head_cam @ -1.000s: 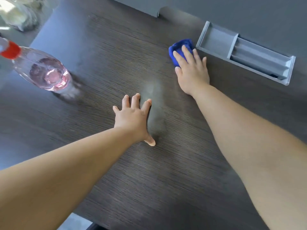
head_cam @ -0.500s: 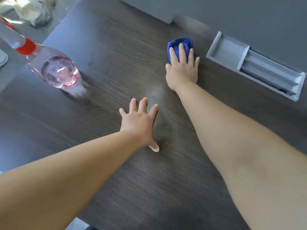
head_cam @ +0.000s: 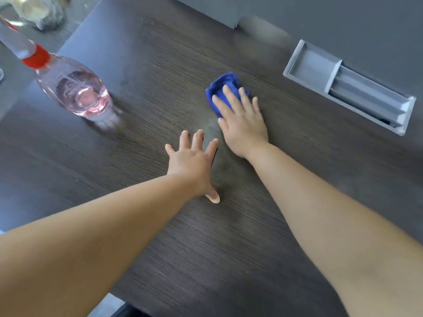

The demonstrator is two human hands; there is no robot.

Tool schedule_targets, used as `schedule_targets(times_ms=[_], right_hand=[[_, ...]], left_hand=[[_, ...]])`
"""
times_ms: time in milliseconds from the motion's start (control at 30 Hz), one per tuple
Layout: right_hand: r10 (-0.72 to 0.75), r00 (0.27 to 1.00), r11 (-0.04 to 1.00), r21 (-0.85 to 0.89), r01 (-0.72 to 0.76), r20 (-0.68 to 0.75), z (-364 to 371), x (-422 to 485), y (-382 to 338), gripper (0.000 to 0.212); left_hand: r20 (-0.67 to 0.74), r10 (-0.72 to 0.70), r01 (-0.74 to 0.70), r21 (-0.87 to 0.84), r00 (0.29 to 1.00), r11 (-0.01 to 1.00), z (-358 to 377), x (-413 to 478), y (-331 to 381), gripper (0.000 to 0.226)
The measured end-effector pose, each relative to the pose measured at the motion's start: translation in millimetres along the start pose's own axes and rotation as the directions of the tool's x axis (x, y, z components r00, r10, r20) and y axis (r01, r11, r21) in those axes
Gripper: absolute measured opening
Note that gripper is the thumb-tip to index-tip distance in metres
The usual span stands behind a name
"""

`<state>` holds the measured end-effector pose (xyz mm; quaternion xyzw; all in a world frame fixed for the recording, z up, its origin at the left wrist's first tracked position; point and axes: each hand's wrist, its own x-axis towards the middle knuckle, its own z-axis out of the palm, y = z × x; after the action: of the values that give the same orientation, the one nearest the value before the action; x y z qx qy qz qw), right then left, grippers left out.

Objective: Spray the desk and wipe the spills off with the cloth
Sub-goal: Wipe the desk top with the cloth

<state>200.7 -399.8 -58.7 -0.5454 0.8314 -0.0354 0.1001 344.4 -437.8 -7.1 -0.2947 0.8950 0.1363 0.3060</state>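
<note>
Cloth (head_cam: 223, 91) nearer left hand (head_cam: 192, 164) now, desk (head_cam: 206, 236) ctr.

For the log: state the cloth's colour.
Blue; the cloth shows best in the head view, under the right hand.

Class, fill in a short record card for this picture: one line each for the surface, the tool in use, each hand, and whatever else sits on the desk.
surface: dark wood-grain desk
tool: blue cloth
right hand: flat on the cloth, pressing it to the desk
left hand: empty, fingers spread on the desk
spray bottle: standing at left, pink liquid, red collar
grey tray: recessed at far right
</note>
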Motion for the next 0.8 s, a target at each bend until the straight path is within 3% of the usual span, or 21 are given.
schedule_targets(times_ms=[67, 100, 200, 267, 333, 400, 467, 533, 567, 633, 667, 733, 767, 800], right_hand=[[-0.149, 0.988, 0.989, -0.013, 0.15, 0.035, -1.0, -29.7, 23.8, 0.052], [-0.142, 0.989, 0.99, -0.013, 0.142, 0.035, -4.9, -39.2, 43.1, 0.05], [0.199, 0.979, 0.98, 0.002, -0.199, 0.041, -12.8, -55.2, 89.4, 0.048], [0.438, 0.898, 0.899, 0.012, -0.438, -0.036, -10.5, -53.4, 81.8, 0.05], [0.556, 0.828, 0.831, 0.051, -0.554, -0.076, -4.2, -52.1, 46.7, 0.051], [0.459, 0.884, 0.888, 0.061, -0.456, -0.084, 7.0, -61.8, 9.9, 0.052], [0.209, 0.977, 0.978, 0.036, -0.207, -0.051, 13.6, -87.8, -5.7, 0.05], [0.002, 1.0, 1.0, 0.013, -0.002, -0.013, 13.6, -113.8, 11.1, 0.049], [-0.024, 1.0, 1.0, 0.007, 0.025, -0.017, 12.6, -122.6, 27.5, 0.049], [0.155, 0.988, 0.988, 0.02, -0.154, -0.03, 9.3, -135.5, 55.3, 0.046], [0.323, 0.945, 0.946, 0.048, -0.321, -0.045, 7.4, -140.0, 61.2, 0.046], [0.61, 0.786, 0.792, 0.101, -0.602, -0.103, 10.7, -140.8, 49.4, 0.049], [0.679, 0.725, 0.734, 0.122, -0.668, -0.114, 12.7, -141.5, 33.2, 0.05], [0.696, 0.71, 0.718, 0.135, -0.683, -0.112, 17.7, -144.3, 14.9, 0.051]], left_hand=[[-0.001, -0.004, 0.004, 0.002, 1.0, 1.0, 0.5, -0.2, -0.4, 0.132], [-0.002, -0.005, 0.005, 0.007, 1.0, 1.0, 0.5, -0.5, -0.5, 0.132], [-0.006, -0.006, 0.006, 0.007, 1.0, 1.0, 0.4, -1.0, -0.1, 0.134], [-0.015, -0.013, 0.013, 0.009, 1.0, 1.0, 0.3, -0.6, 0.0, 0.134], [-0.024, -0.013, 0.014, 0.008, 1.0, 1.0, 0.1, -1.2, 1.1, 0.134], [-0.045, -0.012, 0.012, -0.003, 0.999, 1.0, 0.1, -1.9, 1.0, 0.133], [-0.062, -0.004, 0.003, -0.011, 0.998, 1.0, 1.3, -2.7, 0.6, 0.132], [-0.075, 0.01, -0.011, -0.009, 0.997, 1.0, 3.4, -3.5, -1.1, 0.131], [-0.078, 0.014, -0.014, -0.009, 0.997, 1.0, 4.0, -3.8, -1.7, 0.131], [-0.076, 0.026, -0.026, -0.01, 0.997, 1.0, 5.1, -4.4, -2.8, 0.132], [-0.072, 0.032, -0.033, -0.014, 0.997, 0.999, 6.1, -4.8, -3.1, 0.132], [-0.067, 0.035, -0.037, -0.038, 0.997, 0.999, 8.4, -5.4, -4.4, 0.132], [-0.067, 0.035, -0.038, -0.053, 0.997, 0.998, 9.8, -5.6, -5.1, 0.131], [-0.069, 0.036, -0.041, -0.065, 0.997, 0.997, 11.7, -5.8, -6.2, 0.13]])
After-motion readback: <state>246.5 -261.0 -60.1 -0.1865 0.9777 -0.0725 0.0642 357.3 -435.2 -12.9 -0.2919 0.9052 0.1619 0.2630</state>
